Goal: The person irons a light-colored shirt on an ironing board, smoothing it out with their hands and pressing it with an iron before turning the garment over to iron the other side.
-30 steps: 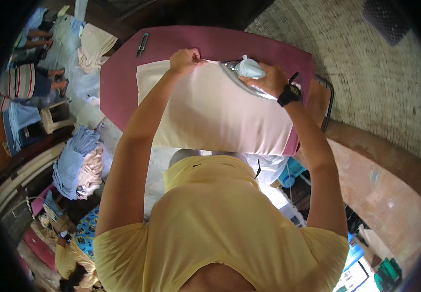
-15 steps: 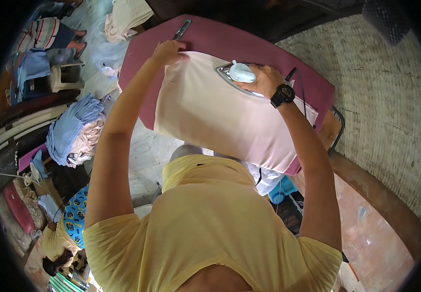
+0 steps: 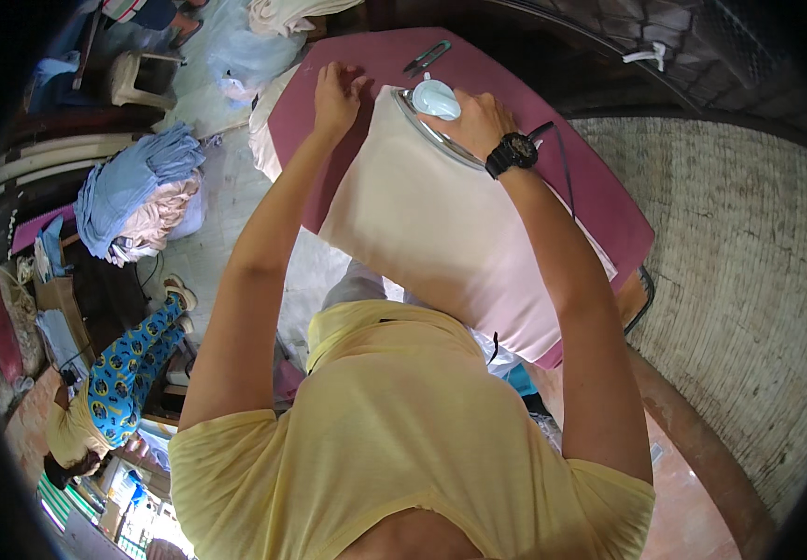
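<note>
Pink garment (image 3: 450,224): 1 | iron (image 3: 433,101): 1, gripped by right hand (image 3: 478,119) | left hand (image 3: 336,93): flat, pressing board (image 3: 599,201)

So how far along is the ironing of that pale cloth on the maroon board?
The near stretch of the pale pink cloth lies flat and looks smooth, though how much is pressed is unclear. In hand: the right hand grips the iron at the far end, while the left hand pins the far corner on the maroon board. Folded piles wait at left.
</note>
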A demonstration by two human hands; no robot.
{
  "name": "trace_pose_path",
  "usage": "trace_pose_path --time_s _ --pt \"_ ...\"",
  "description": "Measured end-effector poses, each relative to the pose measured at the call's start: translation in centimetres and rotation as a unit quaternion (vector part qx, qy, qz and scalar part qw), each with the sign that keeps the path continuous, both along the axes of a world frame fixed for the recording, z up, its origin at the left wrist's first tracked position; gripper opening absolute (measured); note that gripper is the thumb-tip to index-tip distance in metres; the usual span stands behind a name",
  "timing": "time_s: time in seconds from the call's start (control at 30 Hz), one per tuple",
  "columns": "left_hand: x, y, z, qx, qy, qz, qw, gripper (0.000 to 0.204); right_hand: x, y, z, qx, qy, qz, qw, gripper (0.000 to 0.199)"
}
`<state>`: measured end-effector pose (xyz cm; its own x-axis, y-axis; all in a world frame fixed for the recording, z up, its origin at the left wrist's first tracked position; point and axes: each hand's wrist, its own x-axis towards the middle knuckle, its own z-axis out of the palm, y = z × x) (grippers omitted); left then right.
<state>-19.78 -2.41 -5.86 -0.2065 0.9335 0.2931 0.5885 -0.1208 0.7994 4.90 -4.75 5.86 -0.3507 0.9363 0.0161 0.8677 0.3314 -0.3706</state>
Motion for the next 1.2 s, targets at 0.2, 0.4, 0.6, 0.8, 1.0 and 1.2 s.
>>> trace_pose_path --time_s 0.2,0.4,0.6,0.8,1.0,1.2 --pt "-0.6 -4.1 0.4 -0.063 -0.056 0.088 0.993 0.021 -3.9 2.6 -0.2 -0.045 -0.002 0.008 0.999 0.065" --pt "0.2 -7.9 3.0 -0.043 -0.109 0.089 0.989 0.016 -4.6 2.1 0.2 -0.041 -0.057 0.025 0.997 0.067" --pt "3.8 -11.6 2.7 0.017 -0.101 0.021 0.995 0.013 -5.1 1.9 0.5 -0.038 -0.052 0.060 0.996 0.072" --pt "4.0 -12.0 1.5 0.012 0.062 -0.147 0.987 0.036 -1.5 0.2 0.2 -0.117 0.059 -0.167 0.977 0.073" --pt "3.2 -11.1 2.5 -0.003 0.135 -0.181 0.974 0.045 0.6 -13.3 0.3 -0.174 0.141 -0.223 0.949 0.057" --pt "2.0 -10.1 1.7 -0.031 0.052 -0.226 0.972 0.037 -5.3 -22.2 -1.2 -0.242 0.113 -0.180 0.947 0.061"
